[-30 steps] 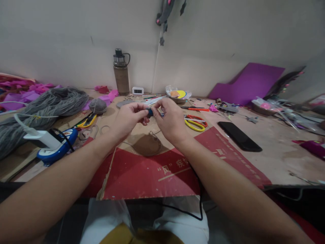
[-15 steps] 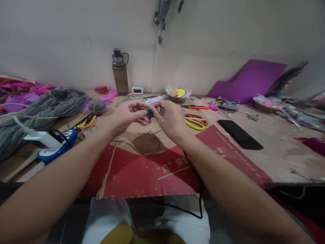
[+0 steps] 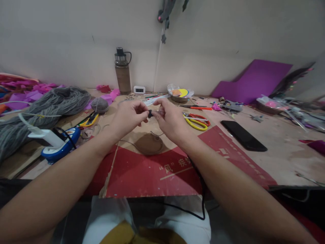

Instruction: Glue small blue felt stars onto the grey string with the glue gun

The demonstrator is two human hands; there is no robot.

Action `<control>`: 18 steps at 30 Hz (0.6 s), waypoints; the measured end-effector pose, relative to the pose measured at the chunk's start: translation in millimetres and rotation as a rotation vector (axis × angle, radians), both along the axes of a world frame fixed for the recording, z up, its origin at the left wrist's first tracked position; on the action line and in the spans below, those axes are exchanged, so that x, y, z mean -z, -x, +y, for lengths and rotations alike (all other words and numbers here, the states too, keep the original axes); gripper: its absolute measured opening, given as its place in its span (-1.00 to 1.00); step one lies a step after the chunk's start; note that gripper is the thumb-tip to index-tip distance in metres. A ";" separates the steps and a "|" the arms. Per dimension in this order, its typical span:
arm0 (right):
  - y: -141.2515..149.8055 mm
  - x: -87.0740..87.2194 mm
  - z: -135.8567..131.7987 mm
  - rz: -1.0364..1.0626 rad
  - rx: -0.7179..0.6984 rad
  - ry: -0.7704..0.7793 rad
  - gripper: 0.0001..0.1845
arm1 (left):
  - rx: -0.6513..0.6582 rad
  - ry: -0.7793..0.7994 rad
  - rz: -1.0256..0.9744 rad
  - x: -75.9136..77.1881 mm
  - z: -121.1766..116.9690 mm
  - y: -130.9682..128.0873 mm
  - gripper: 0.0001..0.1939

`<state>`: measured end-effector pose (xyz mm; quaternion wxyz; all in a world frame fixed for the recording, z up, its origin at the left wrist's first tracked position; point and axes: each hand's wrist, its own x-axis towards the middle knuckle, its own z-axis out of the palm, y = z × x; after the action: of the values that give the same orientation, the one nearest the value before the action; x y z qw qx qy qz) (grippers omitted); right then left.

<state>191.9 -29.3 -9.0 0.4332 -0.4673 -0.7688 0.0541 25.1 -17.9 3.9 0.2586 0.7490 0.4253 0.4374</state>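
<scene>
A small dark piece (image 3: 150, 114), too small to name, is pinched between my two hands above the cardboard. My left hand (image 3: 130, 115) grips its left side between thumb and fingertips. From the other side, the thumb and index finger of my right hand (image 3: 169, 117) close on it. Below them a thin grey strand (image 3: 134, 145) trails over the cardboard, and its upper end is hard to follow. The red-and-brown cardboard sheet (image 3: 147, 176) lies under both hands, at the table's front edge.
Yellow-handled scissors (image 3: 198, 126) and a black phone (image 3: 243, 135) lie to the right. On the left are grey yarn (image 3: 61, 103), a yarn ball (image 3: 100, 105) and a blue power strip (image 3: 61, 149). A bottle (image 3: 123, 76) and a small white clock (image 3: 139, 89) stand by the wall.
My fingers have turned the small piece, which now looks darker and shows less of its blue-grey face. The whole view has shifted slightly; other things stay put.
</scene>
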 end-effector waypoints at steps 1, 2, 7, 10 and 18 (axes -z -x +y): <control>-0.2 0.3 0.1 0.024 -0.003 -0.012 -0.80 | 0.000 0.010 -0.033 0.2 0.3 -0.7 -0.95; -0.3 0.5 -0.1 0.034 -0.011 -0.031 -0.81 | 0.003 0.021 -0.067 0.5 1.1 -1.2 -0.95; 1.0 1.7 -0.7 0.021 -0.050 -0.122 -0.90 | 0.026 0.095 -0.179 3.1 6.2 -0.8 -0.91; 0.9 3.4 0.7 0.027 -0.036 -0.127 -0.92 | 0.024 0.112 -0.170 2.8 4.5 -1.2 -0.93; 0.6 2.7 1.2 0.032 -0.025 -0.114 -0.93 | -0.012 0.092 -0.063 -0.1 -4.0 -4.1 -0.94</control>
<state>191.3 -28.1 -11.8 0.4707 -0.4314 -0.7693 0.0230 29.1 -21.8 4.0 0.3034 0.7197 0.4411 0.4421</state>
